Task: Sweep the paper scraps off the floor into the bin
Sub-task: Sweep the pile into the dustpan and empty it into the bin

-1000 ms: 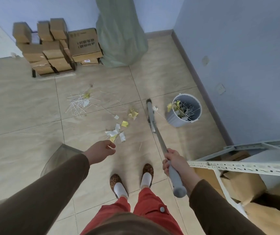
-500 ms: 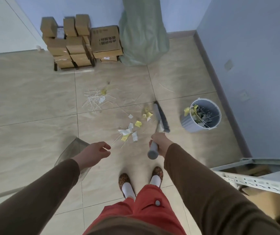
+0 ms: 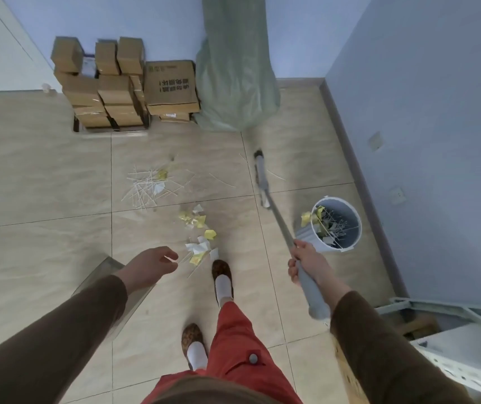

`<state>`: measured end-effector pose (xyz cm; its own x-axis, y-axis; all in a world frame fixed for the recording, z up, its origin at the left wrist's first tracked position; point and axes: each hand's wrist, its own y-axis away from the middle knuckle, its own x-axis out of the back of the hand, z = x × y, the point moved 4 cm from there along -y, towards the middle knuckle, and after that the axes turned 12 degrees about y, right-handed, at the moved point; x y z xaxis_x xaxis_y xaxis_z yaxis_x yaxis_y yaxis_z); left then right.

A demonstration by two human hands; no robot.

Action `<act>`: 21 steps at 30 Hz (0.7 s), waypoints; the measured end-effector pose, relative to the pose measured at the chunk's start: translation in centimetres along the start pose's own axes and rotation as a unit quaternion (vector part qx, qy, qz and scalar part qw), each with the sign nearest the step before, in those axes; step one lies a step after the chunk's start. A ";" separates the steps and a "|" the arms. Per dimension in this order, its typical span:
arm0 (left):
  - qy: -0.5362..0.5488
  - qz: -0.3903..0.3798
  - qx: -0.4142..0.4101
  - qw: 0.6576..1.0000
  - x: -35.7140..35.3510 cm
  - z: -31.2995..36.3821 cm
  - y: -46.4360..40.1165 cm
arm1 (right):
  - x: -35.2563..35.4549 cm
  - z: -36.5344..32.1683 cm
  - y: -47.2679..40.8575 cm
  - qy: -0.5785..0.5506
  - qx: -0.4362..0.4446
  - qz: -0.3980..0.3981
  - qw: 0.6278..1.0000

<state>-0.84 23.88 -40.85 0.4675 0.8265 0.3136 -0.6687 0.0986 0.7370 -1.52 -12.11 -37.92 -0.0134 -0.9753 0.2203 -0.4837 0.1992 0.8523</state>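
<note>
Right hand point(image 3: 306, 262) wrapped tight round grey broom handle point(image 3: 309, 282), fingers clamped on grip; shaft running up and away from hand to broom head point(image 3: 261, 176), head down near floor beyond the bin, contact with tile hard to tell; left hand point(image 3: 152, 265) free, fingers loosely curled and slightly apart, nothing in it, hovering left of the bin above a grey dustpan point(image 3: 108, 284) partly hidden under the sleeve.

Bin point(image 3: 335, 225) pale blue, round, standing on beige tile floor point(image 3: 44, 205) near the blue wall point(image 3: 437, 112); already holding yellow and white scraps plus thin white sticks, one yellow piece hanging over its left rim.

Paper scraps point(image 3: 200, 233) yellow and white, strewn in a loose line on floor left of the bin, nearest end just beside toe of forward shoe point(image 3: 222, 272); pile of thin white sticks point(image 3: 149, 188) further left of the bin and further away, with a yellow bit mixed in; a few stray sticks between that pile and broom head.

Stacked cardboard boxes point(image 3: 117, 86) far beyond and left of the bin against back wall; green sack point(image 3: 236, 68) just beside boxes, upright; metal shelving frame point(image 3: 452, 345) nearer than the bin, at lower right.

Red trousers, brown sleeves in view; one foot ahead of other.
</note>
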 end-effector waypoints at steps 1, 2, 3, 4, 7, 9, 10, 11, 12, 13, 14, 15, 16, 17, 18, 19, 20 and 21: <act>0.000 0.006 0.003 1.000 0.3 0.4 -0.7 | 1.0 -1.9 -2.1 0.029 0.012 0.020 0.999; 0.000 0.013 0.006 1.000 0.6 0.8 -1.4 | 1.9 -3.9 -4.4 0.054 0.024 0.035 0.998; 0.000 0.022 0.006 1.000 1.0 1.0 -2.0 | 2.8 -6.2 -6.7 0.081 0.036 0.050 0.995; 0.002 0.029 0.009 1.000 1.3 1.3 -2.7 | 3.7 -8.4 -9.1 0.103 0.044 0.064 0.992; -0.001 0.036 0.027 0.999 2.2 1.8 -4.7 | 5.2 -14.5 -15.6 0.147 0.049 0.076 0.985; 0.011 0.045 0.046 0.998 2.8 2.2 -6.1 | 5.1 -17.7 -19.6 0.205 0.041 0.077 0.975; 0.014 0.052 0.053 0.997 3.1 2.5 -6.7 | 4.8 -18.9 -21.3 0.223 0.039 0.073 0.971; 0.016 0.058 0.057 0.997 3.4 2.6 -7.3 | 4.3 -19.8 -22.8 0.222 0.028 0.073 0.972; 0.017 0.062 0.059 0.996 3.6 2.9 -7.8 | 3.4 -20.1 -23.8 0.236 0.016 0.068 0.969; 0.021 0.065 0.061 0.996 3.8 3.1 -8.3 | 2.2 -20.0 -24.2 0.253 0.006 0.058 0.966; 0.023 0.067 0.062 0.996 4.0 3.3 -8.6 | 0.7 -19.4 -24.1 0.267 0.008 0.040 0.963; 0.024 0.068 0.064 0.995 4.3 3.5 -8.8 | -0.9 -18.4 -23.4 0.283 0.014 0.017 0.959; 0.023 0.069 0.067 0.995 4.6 3.6 -9.1 | -2.3 -17.2 -22.5 0.290 0.013 0.001 0.957; 0.021 0.068 0.070 0.995 4.8 3.7 -9.3 | -3.3 -15.6 -21.5 0.289 0.007 -0.017 0.957; 0.017 0.064 0.069 0.995 5.0 3.9 -9.5 | -4.1 -14.1 -20.1 0.288 0.004 -0.031 0.957; 0.014 0.060 0.067 0.996 5.1 4.2 -9.8 | -4.6 -12.8 -18.7 0.289 0.000 -0.041 0.957; 0.013 0.057 0.064 0.996 5.2 4.5 -10.0 | -5.0 -11.6 -17.2 0.289 -0.004 -0.057 0.956; 0.017 0.056 0.065 0.996 5.3 4.8 -10.2 | -5.3 -10.6 -15.7 0.289 -0.007 -0.073 0.954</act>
<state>11.25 24.62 -43.81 0.3723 0.8467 0.3801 -0.6343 -0.0669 0.7702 15.38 -9.08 -47.40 0.5411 -0.7778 0.3199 -0.4321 0.0692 0.8992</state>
